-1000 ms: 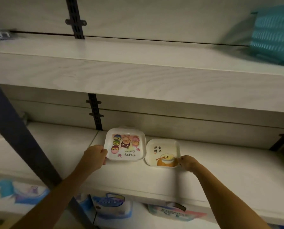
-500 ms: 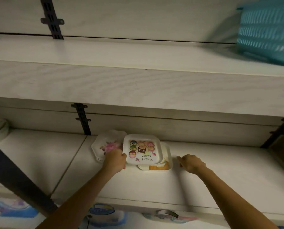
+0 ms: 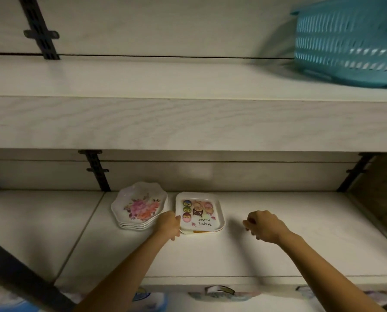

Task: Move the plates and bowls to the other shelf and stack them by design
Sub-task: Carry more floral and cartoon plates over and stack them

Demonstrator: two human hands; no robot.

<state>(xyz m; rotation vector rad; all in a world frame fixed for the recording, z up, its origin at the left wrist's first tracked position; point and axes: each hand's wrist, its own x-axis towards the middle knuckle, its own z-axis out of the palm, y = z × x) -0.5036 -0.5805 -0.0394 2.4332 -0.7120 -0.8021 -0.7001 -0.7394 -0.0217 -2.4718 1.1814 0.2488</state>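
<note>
On the lower shelf (image 3: 278, 255) lies a square white plate with cartoon owls (image 3: 198, 212), stacked on another square plate whose orange edge (image 3: 201, 231) peeks out at the front. My left hand (image 3: 169, 225) holds the owl plate's left edge. Left of it stands a stack of several scalloped plates with a pink flower print (image 3: 139, 206). My right hand (image 3: 263, 225) hovers over the shelf to the right of the square plates, fingers loosely curled, holding nothing.
A teal plastic basket (image 3: 347, 41) sits on the upper shelf (image 3: 143, 77) at the right. Black wall brackets (image 3: 97, 171) run behind the shelves. A dark diagonal bar (image 3: 19, 282) crosses the lower left. Packaged goods show below the shelf.
My left hand slid the owl plate right onto the other square plate. My right hand let go of that plate and drew back to the right. The flower plate stack came into view.
</note>
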